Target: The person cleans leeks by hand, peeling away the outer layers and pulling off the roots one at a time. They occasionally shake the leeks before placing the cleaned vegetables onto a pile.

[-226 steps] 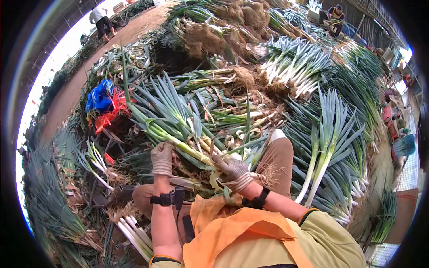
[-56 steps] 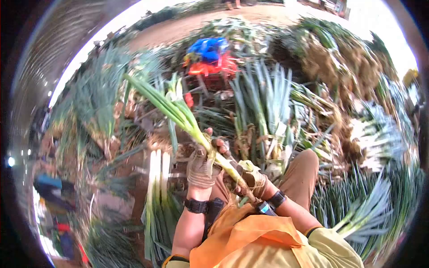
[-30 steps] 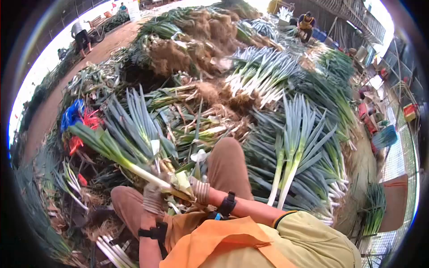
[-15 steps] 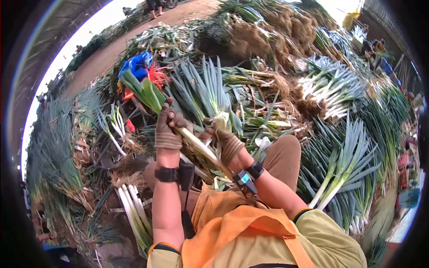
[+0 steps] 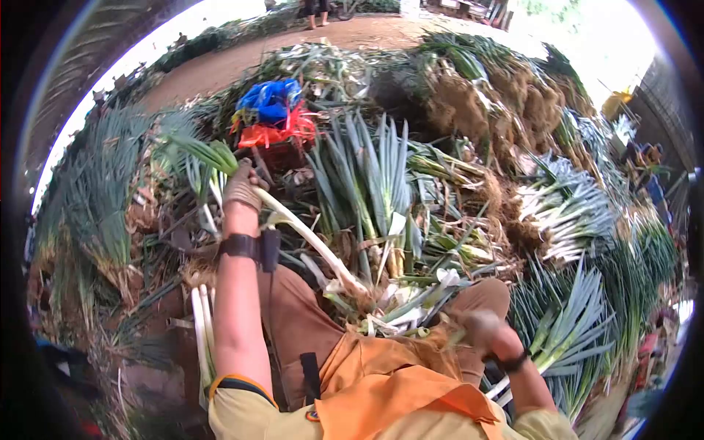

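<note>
My left hand point(image 5: 242, 187), in a worn brown fingerless glove, is closed around a long green onion point(image 5: 312, 238) near its leafy end. Its white stalk slants down to the right, with the rooty end above my lap. My right hand point(image 5: 480, 328) is by my right knee, smeared by motion, so its fingers cannot be made out. Loose peeled leaves and stalk scraps point(image 5: 400, 315) lie between my knees. Just beyond stands a bunch of green onions point(image 5: 367, 176) with upright leaves.
Cleaned white stalks point(image 5: 202, 323) lie at my left; a leafy bunch point(image 5: 572, 323) lies at my right. Farther out are a blue and red plastic bundle point(image 5: 275, 110), root-covered heaps point(image 5: 484, 103) and a stack of white-stemmed onions point(image 5: 568, 209). A person's legs point(image 5: 317, 13) show far off.
My left hand has carried the green onion leftward. My right hand has left the stalk area and swung down to the right, beside my knee. The camera view has shifted too.
</note>
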`<state>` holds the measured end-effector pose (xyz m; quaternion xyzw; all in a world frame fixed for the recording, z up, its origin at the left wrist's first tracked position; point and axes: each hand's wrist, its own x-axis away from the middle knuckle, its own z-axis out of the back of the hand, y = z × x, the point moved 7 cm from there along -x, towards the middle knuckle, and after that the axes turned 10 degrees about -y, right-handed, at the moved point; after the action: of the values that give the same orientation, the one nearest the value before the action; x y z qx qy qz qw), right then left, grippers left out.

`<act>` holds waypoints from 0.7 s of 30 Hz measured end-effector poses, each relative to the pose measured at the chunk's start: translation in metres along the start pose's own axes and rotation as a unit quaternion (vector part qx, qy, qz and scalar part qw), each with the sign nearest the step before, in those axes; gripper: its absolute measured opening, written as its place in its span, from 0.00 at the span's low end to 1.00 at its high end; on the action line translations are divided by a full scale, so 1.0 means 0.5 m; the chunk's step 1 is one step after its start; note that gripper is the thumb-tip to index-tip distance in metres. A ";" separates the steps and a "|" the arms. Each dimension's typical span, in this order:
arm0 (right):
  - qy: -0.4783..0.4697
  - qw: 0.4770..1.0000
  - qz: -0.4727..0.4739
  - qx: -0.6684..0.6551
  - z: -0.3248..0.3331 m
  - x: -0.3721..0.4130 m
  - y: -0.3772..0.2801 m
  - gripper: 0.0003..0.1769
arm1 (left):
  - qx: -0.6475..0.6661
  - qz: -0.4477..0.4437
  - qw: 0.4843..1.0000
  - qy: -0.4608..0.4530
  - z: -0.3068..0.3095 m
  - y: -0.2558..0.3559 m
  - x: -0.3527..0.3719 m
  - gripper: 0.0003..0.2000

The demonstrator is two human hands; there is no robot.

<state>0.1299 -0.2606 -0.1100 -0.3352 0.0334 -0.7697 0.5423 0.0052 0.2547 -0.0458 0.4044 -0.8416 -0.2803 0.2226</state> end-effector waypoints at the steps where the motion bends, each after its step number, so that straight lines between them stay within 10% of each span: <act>1: -0.011 0.999 -0.022 0.045 0.039 -0.045 -0.018 0.36 | -0.004 -0.011 0.998 -0.054 -0.036 -0.036 0.019 0.04; 4: 0.286 0.953 0.099 0.012 0.221 -0.125 -0.198 0.38 | -0.002 0.041 0.998 -0.050 -0.088 -0.141 0.057 0.05; 10: 0.412 0.888 0.177 0.106 0.242 -0.303 -0.336 0.21 | 0.007 0.053 0.998 -0.042 -0.132 -0.226 0.106 0.09; 21: 0.235 0.918 0.314 0.053 0.072 -0.115 -0.307 0.14 | -0.069 -0.006 0.997 0.015 -0.031 -0.112 0.062 0.05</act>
<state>0.0360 -0.1369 -0.0459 -0.0878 0.2222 -0.6170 0.7498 0.0279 0.1963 -0.0661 0.3969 -0.8146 -0.3330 0.2608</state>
